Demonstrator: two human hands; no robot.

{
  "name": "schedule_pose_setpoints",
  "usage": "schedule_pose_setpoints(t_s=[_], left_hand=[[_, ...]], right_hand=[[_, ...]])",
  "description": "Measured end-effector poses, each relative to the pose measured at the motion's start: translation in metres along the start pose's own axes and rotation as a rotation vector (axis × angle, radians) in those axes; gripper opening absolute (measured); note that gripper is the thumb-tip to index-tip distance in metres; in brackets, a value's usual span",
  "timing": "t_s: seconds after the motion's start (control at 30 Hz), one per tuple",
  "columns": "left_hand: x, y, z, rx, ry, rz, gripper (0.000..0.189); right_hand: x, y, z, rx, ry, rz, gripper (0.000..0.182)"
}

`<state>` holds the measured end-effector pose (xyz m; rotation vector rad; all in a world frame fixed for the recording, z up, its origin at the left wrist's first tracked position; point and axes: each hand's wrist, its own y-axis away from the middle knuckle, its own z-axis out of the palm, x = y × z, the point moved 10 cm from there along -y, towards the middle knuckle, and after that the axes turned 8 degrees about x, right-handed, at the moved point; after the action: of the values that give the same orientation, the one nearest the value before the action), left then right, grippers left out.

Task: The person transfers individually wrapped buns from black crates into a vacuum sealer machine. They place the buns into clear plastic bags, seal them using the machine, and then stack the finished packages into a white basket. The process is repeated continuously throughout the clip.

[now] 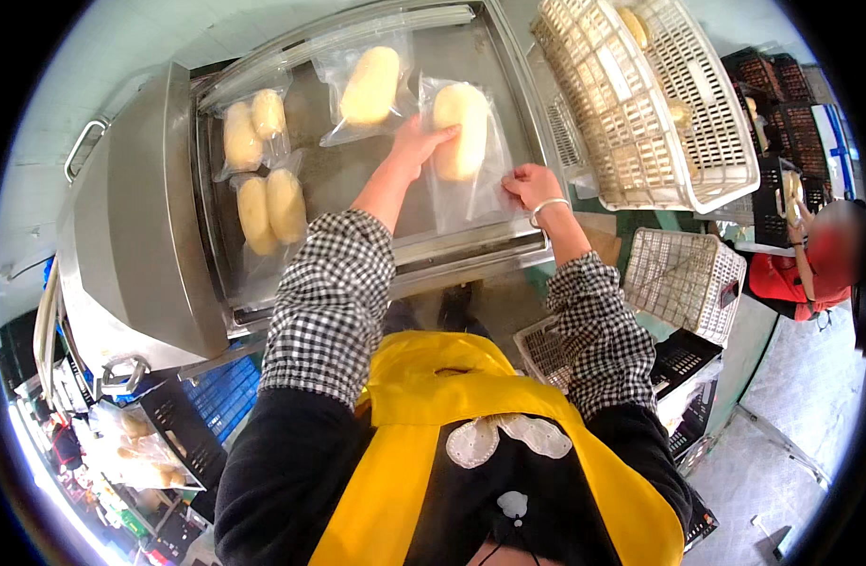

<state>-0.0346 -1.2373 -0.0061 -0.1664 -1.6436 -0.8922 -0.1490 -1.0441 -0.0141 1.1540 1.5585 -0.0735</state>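
Several clear plastic bags of pale yellow, peeled-looking food pieces lie on the steel bed of what looks like a vacuum packing machine (319,152). My left hand (420,145) touches the side of the rightmost bagged piece (461,131), its thumb over the bag. My right hand (534,187) pinches the lower right edge of that same bag. Left of my left hand lies another bagged single piece (370,85). Farther left are two bags, an upper one with two pieces (243,138) and a lower one with two pieces (270,209).
The machine's steel lid or housing (139,219) stands at the left. A large white plastic basket (716,99) holding similar pieces is at the upper right, a smaller white basket (680,276) below it. A co-worker in red (801,279) is at the far right, near black crates.
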Motion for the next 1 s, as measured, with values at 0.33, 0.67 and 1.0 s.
schedule_pose_setpoints(t_s=[0.33, 0.67, 1.0], left_hand=[[-0.058, 0.053, -0.038, -0.002, -0.544, -0.002, 0.026], [-0.027, 0.059, -0.03, -0.01, -0.732, 0.075, 0.023], [-0.022, 0.082, -0.074, 0.091, -0.959, 0.138, 0.024]], right_hand=[[0.018, -0.014, 0.015, -0.033, 0.037, -0.043, 0.025], [0.011, -0.012, 0.02, -0.011, -0.062, -0.055, 0.026], [0.014, -0.005, -0.003, 0.109, 0.307, -0.253, 0.035]])
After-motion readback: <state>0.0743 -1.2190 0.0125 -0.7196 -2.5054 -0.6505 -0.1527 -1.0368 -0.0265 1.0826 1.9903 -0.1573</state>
